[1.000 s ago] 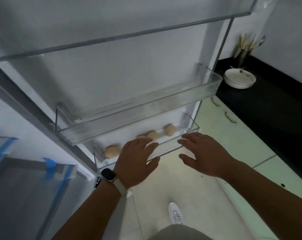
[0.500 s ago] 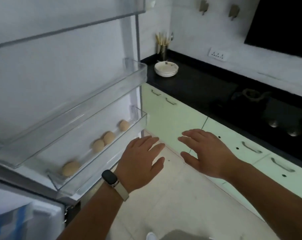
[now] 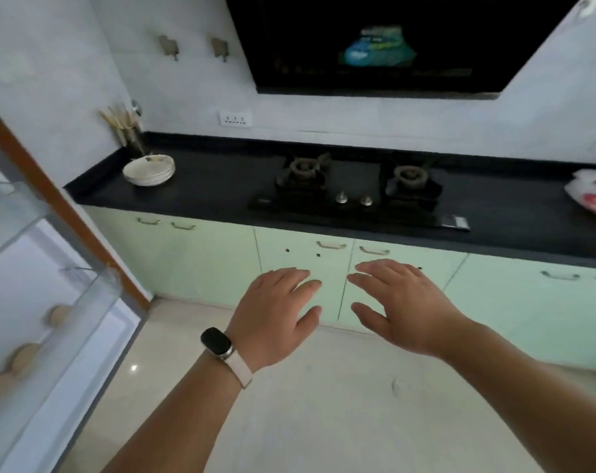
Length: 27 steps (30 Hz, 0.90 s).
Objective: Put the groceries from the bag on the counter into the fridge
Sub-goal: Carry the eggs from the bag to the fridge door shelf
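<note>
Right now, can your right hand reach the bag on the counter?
Probably not yet. The right hand hovers before the cabinets; the bag lies far right on the counter. Nothing blocks it, but a step looks needed.

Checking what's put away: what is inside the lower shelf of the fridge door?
At least three brown eggs lie in the clear lower door shelf, blurred through its wall. The shelf runs past the left edge, so the rest is unseen.
</note>
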Each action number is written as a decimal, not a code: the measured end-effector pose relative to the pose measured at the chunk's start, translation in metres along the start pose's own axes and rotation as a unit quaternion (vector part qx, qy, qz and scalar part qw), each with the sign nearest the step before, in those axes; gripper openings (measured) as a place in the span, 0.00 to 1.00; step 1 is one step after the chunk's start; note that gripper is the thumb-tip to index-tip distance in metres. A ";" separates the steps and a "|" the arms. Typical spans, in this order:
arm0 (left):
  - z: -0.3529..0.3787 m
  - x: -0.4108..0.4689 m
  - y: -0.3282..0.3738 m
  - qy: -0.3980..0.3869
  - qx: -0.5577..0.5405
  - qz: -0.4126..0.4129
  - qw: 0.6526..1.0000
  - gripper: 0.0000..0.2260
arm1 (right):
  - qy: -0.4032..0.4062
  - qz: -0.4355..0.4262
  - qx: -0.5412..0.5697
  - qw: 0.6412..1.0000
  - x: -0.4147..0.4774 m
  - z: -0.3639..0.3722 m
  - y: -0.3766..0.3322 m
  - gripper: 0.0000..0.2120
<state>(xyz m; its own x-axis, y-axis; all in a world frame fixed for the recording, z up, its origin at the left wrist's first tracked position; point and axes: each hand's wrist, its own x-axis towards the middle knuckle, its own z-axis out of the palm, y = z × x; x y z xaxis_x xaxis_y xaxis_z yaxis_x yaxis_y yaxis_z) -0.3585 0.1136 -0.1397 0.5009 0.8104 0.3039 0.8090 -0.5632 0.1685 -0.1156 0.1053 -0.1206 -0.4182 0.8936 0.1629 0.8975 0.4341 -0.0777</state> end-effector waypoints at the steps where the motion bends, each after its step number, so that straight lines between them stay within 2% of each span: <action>1: 0.004 0.009 0.021 -0.005 -0.004 0.016 1.000 0.20 | 0.001 0.019 0.001 1.000 -0.020 -0.005 0.014 0.24; 9: 0.046 0.071 0.185 -0.019 -0.022 0.156 0.987 0.18 | 0.047 0.172 0.001 0.984 -0.185 -0.040 0.114 0.23; 15: 0.073 0.114 0.296 -0.017 -0.046 0.254 0.966 0.19 | 0.080 0.286 0.001 0.955 -0.290 -0.059 0.170 0.23; 22: 0.106 0.165 0.377 -0.029 -0.069 0.342 0.937 0.19 | 0.098 0.392 -0.005 0.915 -0.363 -0.070 0.213 0.25; 27: 0.136 0.207 0.419 -0.047 -0.088 0.372 0.923 0.19 | 0.084 0.446 -0.001 0.891 -0.387 -0.065 0.252 0.26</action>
<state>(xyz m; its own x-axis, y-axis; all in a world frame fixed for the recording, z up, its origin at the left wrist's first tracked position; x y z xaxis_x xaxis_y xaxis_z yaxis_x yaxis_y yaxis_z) 0.1257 0.0675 -0.1333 0.9289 0.1936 0.3156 0.1708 -0.9803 0.0988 0.2813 -0.1382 -0.1389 0.4881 0.8535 0.1822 0.8629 -0.4406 -0.2476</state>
